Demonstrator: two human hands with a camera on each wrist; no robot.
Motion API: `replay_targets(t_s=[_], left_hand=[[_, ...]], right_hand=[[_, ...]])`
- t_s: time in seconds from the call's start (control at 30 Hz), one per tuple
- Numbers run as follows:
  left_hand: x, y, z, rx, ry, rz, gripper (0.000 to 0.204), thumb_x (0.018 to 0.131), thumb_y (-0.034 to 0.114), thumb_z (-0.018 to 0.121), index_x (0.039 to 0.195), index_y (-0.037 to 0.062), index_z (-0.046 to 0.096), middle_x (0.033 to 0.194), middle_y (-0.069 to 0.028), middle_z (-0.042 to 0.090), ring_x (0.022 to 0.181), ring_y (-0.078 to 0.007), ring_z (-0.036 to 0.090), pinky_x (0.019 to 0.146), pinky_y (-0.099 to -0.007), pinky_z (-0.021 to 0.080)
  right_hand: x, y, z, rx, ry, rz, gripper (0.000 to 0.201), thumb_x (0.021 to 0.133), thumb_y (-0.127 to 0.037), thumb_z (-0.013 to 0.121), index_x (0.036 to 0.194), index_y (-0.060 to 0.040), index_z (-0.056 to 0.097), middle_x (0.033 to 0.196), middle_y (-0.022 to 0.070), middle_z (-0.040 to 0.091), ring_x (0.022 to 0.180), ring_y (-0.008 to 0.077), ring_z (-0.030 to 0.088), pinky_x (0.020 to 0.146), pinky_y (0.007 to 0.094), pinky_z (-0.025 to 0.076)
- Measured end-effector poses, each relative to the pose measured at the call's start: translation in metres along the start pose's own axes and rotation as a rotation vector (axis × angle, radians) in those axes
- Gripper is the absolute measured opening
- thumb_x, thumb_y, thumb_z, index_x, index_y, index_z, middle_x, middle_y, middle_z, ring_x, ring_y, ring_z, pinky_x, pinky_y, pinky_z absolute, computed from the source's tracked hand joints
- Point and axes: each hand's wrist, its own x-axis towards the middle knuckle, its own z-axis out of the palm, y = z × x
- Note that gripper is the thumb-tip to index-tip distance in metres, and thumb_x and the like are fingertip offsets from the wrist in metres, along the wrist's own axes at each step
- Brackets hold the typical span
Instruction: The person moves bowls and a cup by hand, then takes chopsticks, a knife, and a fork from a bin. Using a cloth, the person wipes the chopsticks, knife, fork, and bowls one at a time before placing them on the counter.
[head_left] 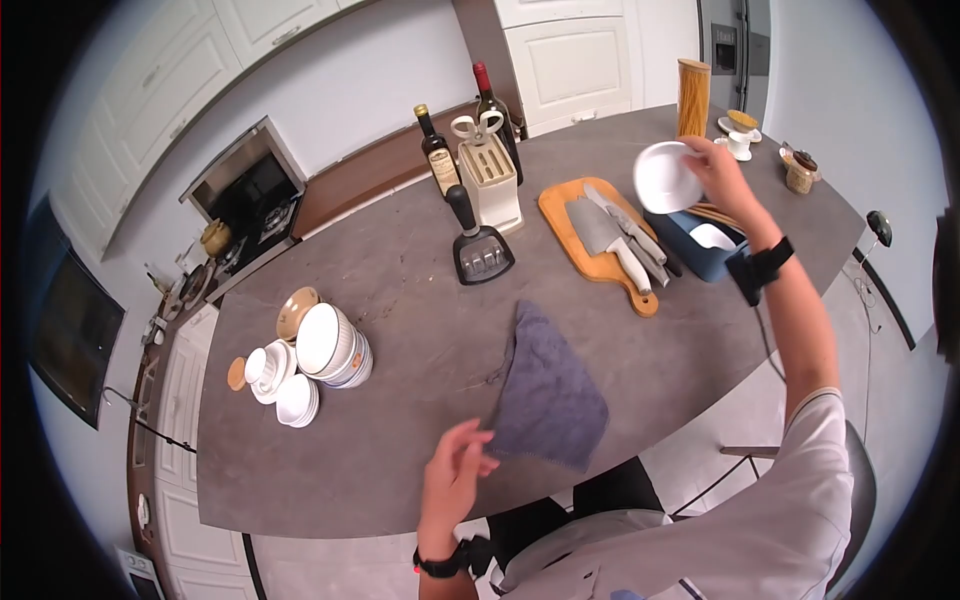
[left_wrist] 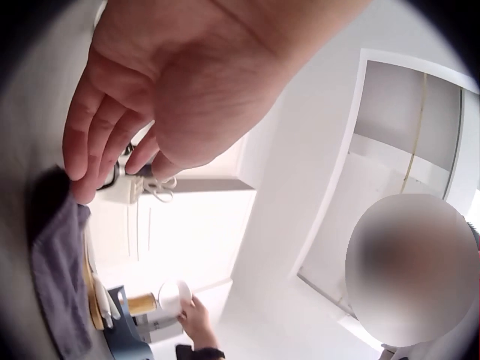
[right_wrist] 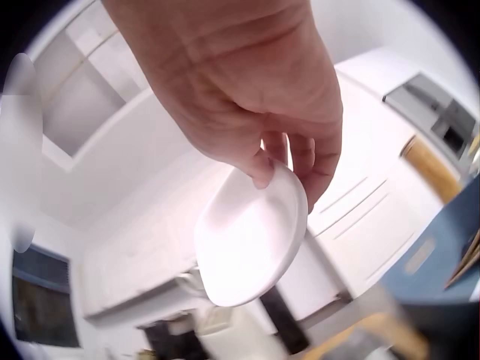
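Observation:
A white bowl (head_left: 665, 178) is held up by its rim above the blue bin (head_left: 700, 245); my right hand (head_left: 722, 180) pinches it. Seen from the right wrist, the thumb lies inside the bowl (right_wrist: 251, 232) and the fingers of the hand (right_wrist: 255, 97) are behind the rim. Another white item (head_left: 712, 237) lies in the bin. My left hand (head_left: 458, 480) hovers near the purple-grey cloth (head_left: 550, 395), holding nothing, its fingers loosely bent. The left wrist view shows that hand (left_wrist: 165, 90) with relaxed fingers above the cloth (left_wrist: 64, 277).
Stacked white bowls (head_left: 335, 345) and small dishes (head_left: 295, 400) stand at the left. Behind the cloth are a masher-like tool (head_left: 482, 255), a knife block (head_left: 490, 185), bottles (head_left: 436, 150) and a cutting board (head_left: 575, 230) with knives. Pasta jar (head_left: 692, 100) and small cups (head_left: 738, 145) stand at the far right.

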Motion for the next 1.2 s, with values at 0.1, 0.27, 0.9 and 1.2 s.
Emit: replay_targets(t_s=[0.1, 0.27, 0.9, 1.2], left_hand=[[-0.032, -0.025, -0.025, -0.045, 0.21, -0.113, 0.027, 0.098, 0.018, 0.046, 0.116, -0.0011, 0.053, 0.094, -0.012, 0.066, 0.074, -0.0145, 0.063, 0.065, -0.0253, 0.049], [-0.071, -0.051, -0.058, -0.015, 0.383, -0.127, 0.024, 0.099, 0.017, 0.044, 0.113, -0.0007, 0.053, 0.09, -0.0115, 0.066, 0.067, -0.0128, 0.061, 0.06, -0.0242, 0.049], [-0.094, -0.019, -0.073, 0.082, 0.41, -0.222, 0.026, 0.097, 0.018, 0.047, 0.109, -0.0026, 0.057, 0.085, -0.0084, 0.067, 0.073, -0.0117, 0.061, 0.065, -0.0247, 0.048], [0.008, -0.04, -0.252, 0.661, 0.888, -0.125, 0.035, 0.091, 0.029, 0.056, 0.108, -0.0004, 0.059, 0.089, -0.0155, 0.067, 0.083, -0.0278, 0.065, 0.073, -0.0347, 0.05]], right_hand=[[0.001, 0.034, -0.027, -0.307, -0.146, -0.016, 0.032, 0.084, 0.003, 0.051, 0.115, -0.0011, 0.059, 0.098, 0.0211, 0.065, 0.091, 0.0348, 0.062, 0.082, 0.0374, 0.048], [-0.009, 0.059, -0.022, -0.508, -0.387, 0.046, 0.039, 0.079, 0.009, 0.05, 0.112, -0.0063, 0.063, 0.099, 0.0197, 0.065, 0.094, 0.0361, 0.061, 0.083, 0.0408, 0.048], [-0.027, 0.145, 0.036, -0.637, -0.766, -0.103, 0.016, 0.078, -0.01, 0.05, 0.081, -0.0014, 0.063, 0.081, 0.0199, 0.064, 0.077, 0.0342, 0.063, 0.067, 0.0418, 0.048], [-0.015, 0.125, 0.048, -0.382, -0.429, -0.173, 0.025, 0.077, 0.003, 0.046, 0.094, 0.0035, 0.065, 0.086, 0.0225, 0.065, 0.09, 0.0365, 0.063, 0.08, 0.0351, 0.049]])
